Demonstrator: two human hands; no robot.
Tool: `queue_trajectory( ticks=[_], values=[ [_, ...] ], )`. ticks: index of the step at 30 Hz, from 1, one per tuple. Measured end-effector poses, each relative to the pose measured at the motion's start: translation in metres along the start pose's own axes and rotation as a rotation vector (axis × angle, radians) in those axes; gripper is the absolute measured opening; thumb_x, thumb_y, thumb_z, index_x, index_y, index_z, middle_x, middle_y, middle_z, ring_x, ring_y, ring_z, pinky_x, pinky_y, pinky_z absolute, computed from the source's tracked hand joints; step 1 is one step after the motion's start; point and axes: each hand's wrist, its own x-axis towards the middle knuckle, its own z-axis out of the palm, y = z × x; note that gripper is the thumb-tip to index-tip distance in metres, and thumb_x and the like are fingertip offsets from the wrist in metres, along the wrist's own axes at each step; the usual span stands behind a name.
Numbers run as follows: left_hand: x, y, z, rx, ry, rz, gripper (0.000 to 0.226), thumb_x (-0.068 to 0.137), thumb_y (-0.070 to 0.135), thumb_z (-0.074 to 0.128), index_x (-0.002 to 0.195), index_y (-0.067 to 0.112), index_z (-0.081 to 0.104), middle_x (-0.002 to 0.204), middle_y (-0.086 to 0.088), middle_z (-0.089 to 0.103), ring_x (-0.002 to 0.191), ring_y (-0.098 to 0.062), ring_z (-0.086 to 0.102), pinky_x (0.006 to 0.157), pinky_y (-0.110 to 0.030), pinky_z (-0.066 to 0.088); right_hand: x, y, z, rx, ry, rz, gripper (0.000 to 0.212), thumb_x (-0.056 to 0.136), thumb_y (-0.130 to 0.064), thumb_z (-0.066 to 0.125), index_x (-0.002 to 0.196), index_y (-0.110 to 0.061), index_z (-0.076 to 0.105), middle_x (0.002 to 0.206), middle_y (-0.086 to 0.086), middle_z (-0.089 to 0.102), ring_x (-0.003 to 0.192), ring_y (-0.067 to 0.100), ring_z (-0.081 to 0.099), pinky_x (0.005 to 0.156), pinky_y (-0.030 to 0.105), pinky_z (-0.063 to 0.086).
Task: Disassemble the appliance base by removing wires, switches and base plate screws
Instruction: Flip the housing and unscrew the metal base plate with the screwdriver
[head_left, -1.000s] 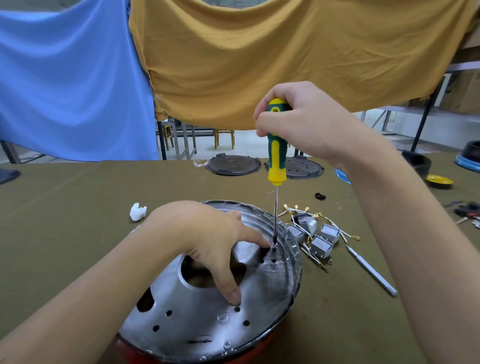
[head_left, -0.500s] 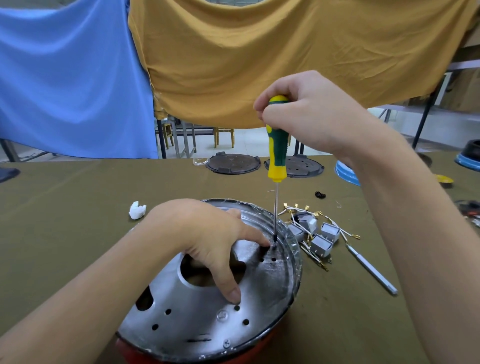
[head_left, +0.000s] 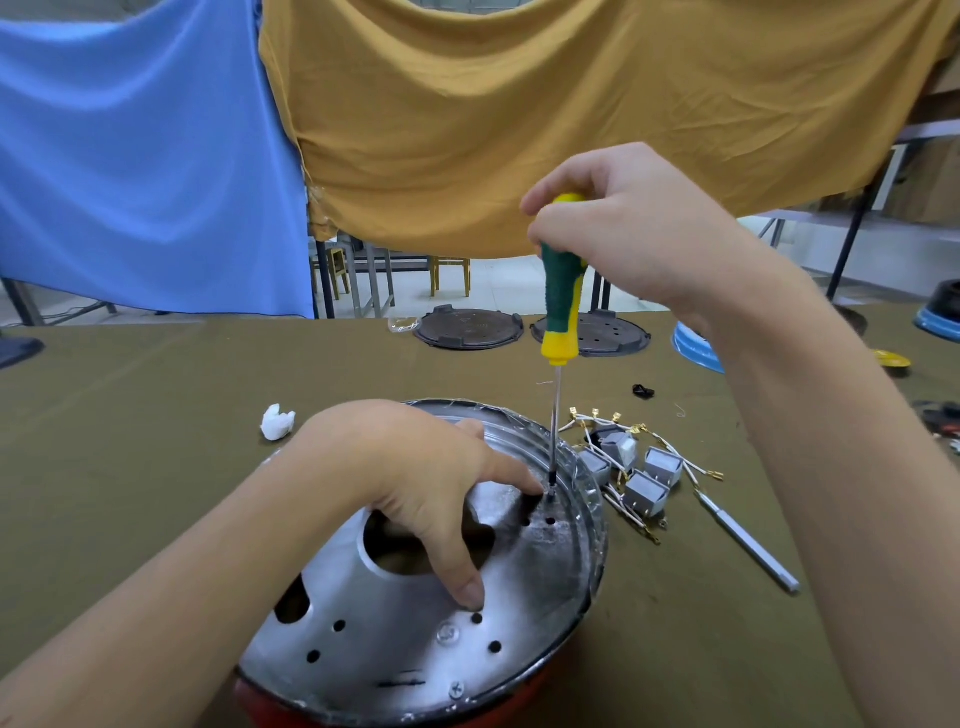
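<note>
The red appliance base (head_left: 524, 680) lies upside down near the table's front edge, its silver base plate (head_left: 535, 577) facing up. My right hand (head_left: 618, 228) grips the green and yellow screwdriver (head_left: 562, 301) by the top of its handle. The shaft stands nearly upright with its tip in a spot on the plate's far right. My left hand (head_left: 410, 473) rests on the plate, forefinger pointing at the tip, thumb pressed down beside a small hole. One screw (head_left: 456, 690) shows at the plate's near edge. Removed grey switches with white wires (head_left: 631, 473) lie right of the base.
A grey metal rod (head_left: 748, 545) lies right of the switches. Two dark round plates (head_left: 468, 327) sit at the table's far side, a white crumpled scrap (head_left: 277, 422) at the left, a small black part (head_left: 642, 391) behind the wires. Blue and yellow items are at the far right.
My right hand has shifted its hold on the screwdriver handle and sits slightly lower than half a second ago. The tip stays at the same spot, and my left hand has not moved.
</note>
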Motion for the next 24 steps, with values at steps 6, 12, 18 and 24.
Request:
queue_trajectory(
  ticks=[6, 12, 18, 24],
  values=[
    [0.0003, 0.0003, 0.0007, 0.019, -0.006, -0.009, 0.098, 0.065, 0.064, 0.081, 0.138, 0.069, 0.016, 0.130, 0.009, 0.026, 0.119, -0.023, 0.045, 0.092, -0.036, 0.048, -0.0024, 0.0022, 0.0040, -0.026, -0.064, -0.083, 0.013, 0.084, -0.035, 0.075, 0.092, -0.025, 0.071, 0.064, -0.014, 0.044, 0.047, 0.000, 0.041, 0.045, 0.011, 0.030],
    [0.0016, -0.0009, 0.0011, 0.016, 0.010, -0.002, 0.097, 0.064, 0.064, 0.081, 0.137, 0.069, 0.018, 0.116, 0.011, 0.026, 0.104, -0.020, 0.046, 0.078, -0.032, 0.045, -0.0013, 0.0020, 0.0015, -0.036, -0.026, -0.015, 0.021, 0.084, -0.023, 0.062, 0.102, -0.031, 0.070, 0.077, -0.013, 0.053, 0.049, 0.001, 0.045, 0.045, 0.016, 0.033],
    [0.0006, 0.0004, 0.0011, 0.019, 0.003, -0.012, 0.097, 0.064, 0.064, 0.081, 0.137, 0.070, 0.018, 0.118, 0.011, 0.027, 0.110, -0.022, 0.049, 0.087, -0.036, 0.050, -0.0017, 0.0004, 0.0029, -0.032, -0.035, 0.019, 0.014, 0.082, -0.026, 0.060, 0.092, -0.022, 0.068, 0.074, -0.006, 0.061, 0.061, 0.011, 0.047, 0.054, 0.025, 0.037],
    [-0.0009, 0.0017, 0.0007, 0.019, -0.005, -0.016, 0.097, 0.065, 0.064, 0.081, 0.138, 0.070, 0.016, 0.128, 0.010, 0.028, 0.117, -0.022, 0.047, 0.092, -0.036, 0.049, -0.0033, 0.0003, 0.0052, -0.034, -0.070, -0.097, 0.011, 0.086, -0.032, 0.075, 0.095, -0.026, 0.071, 0.073, -0.010, 0.045, 0.060, 0.008, 0.042, 0.056, 0.021, 0.035]
  ],
)
